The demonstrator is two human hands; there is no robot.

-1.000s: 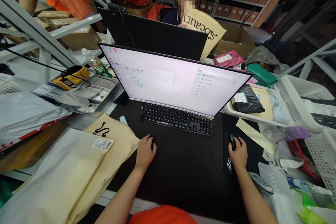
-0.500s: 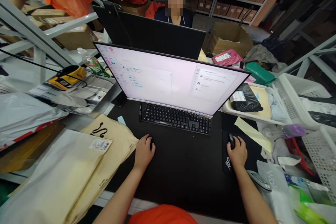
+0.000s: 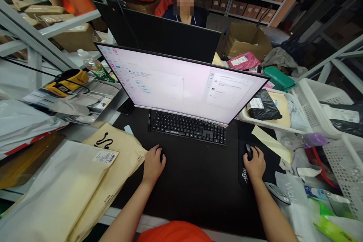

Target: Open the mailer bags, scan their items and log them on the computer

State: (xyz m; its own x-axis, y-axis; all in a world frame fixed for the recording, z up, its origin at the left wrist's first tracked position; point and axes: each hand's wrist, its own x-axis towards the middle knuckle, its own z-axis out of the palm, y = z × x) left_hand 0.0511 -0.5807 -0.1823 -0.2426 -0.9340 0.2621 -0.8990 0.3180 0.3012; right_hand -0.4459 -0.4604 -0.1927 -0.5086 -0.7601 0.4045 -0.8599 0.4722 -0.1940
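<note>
My right hand (image 3: 255,162) rests over a black computer mouse (image 3: 248,152), fingers curved around it, on a black mouse pad (image 3: 244,136) with white lettering. On the black desk mat (image 3: 193,181), my left hand (image 3: 153,163) lies palm down, thumb apart from the fingers; the dark gap between them shows no clear object. Cream mailer bags (image 3: 121,147) touch or nearly touch that hand's outer side. Ahead of both hands are a black keyboard (image 3: 187,127) and a lit monitor (image 3: 170,85) showing open windows.
A grey handheld device (image 3: 277,193) lies beside my right forearm. White plastic baskets (image 3: 304,102) with parcels line the right side. At left stand a green-labelled bottle (image 3: 96,66) and a yellow-black device (image 3: 66,82). A person (image 3: 184,19) is behind a second monitor (image 3: 170,34).
The whole view has shifted slightly. Both hands keep their places on the desk and mouse. At the upper left, another person's orange-clad figure has moved a little.
</note>
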